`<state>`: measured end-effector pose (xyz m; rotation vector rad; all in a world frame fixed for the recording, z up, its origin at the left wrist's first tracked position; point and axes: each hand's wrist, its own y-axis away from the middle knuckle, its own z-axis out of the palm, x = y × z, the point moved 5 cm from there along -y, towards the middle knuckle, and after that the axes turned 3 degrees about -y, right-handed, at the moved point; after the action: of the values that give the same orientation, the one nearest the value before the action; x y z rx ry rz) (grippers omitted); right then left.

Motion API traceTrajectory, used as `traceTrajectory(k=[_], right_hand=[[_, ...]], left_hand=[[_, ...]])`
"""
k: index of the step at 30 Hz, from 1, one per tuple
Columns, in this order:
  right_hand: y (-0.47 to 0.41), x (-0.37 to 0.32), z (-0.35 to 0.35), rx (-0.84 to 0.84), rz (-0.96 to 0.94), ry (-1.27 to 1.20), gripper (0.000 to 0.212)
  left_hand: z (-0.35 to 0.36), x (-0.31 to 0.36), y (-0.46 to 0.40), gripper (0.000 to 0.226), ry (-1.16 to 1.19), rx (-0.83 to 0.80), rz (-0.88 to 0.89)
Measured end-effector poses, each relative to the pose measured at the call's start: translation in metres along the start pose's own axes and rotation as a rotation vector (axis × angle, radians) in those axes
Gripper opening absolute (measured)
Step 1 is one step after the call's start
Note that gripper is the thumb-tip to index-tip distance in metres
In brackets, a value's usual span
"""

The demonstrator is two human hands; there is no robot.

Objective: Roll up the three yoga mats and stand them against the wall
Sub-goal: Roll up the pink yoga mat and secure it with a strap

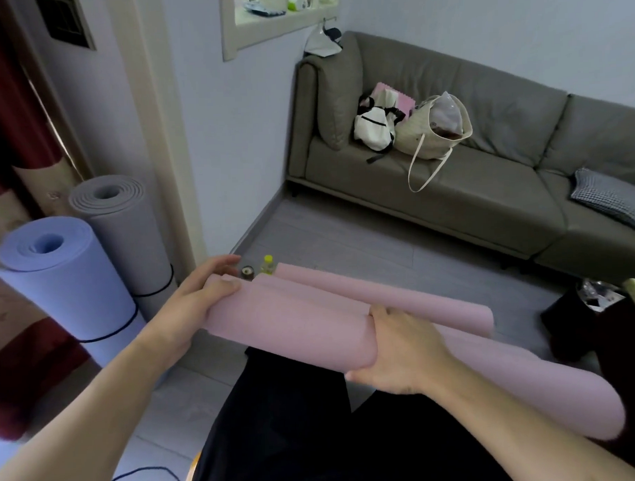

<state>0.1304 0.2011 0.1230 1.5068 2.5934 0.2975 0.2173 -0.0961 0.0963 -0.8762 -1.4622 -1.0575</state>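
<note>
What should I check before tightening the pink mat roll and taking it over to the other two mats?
1. Left hand grip on the pink foam yoga mat end: ok.
2. Right hand grip mid-roll: ok.
3. Roll tightness: not ok, loose layers and a tail hang free.
4. Lilac rolled mat and grey rolled mat upright, strapped: ok.
5. Free wall space beside them: cannot tell.
6. Small yellow-capped bottle on the floor near the mat's end: not ok.
</note>
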Motion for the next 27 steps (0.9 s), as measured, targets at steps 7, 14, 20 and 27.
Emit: traceTrajectory(k=[7, 14, 20, 27], right_hand=[[0.017, -0.008, 0.004, 0.005, -0.029, 0.031, 0.101], [-0.009, 0.037, -0.012, -0.492, 0.012, -0.357, 0.093], [0.0, 0.018, -0.017, -0.313, -0.047, -0.252, 0.099], [0.036, -0.007, -0.026, -0.099, -0.012, -0.047, 0.093]], left_hand=[[-0.001, -0.017, 0.005, 0.041, -0.119, 0.059, -0.134], [-0.004, -0.007, 0.001, 0.055, -0.018, -0.069, -0.068], [0.002, 0.001, -0.001, 0.054, 0.086, -0.124, -0.05], [-0.007, -0.003, -0.007, 0.056, 0.077, -0.129, -0.193]])
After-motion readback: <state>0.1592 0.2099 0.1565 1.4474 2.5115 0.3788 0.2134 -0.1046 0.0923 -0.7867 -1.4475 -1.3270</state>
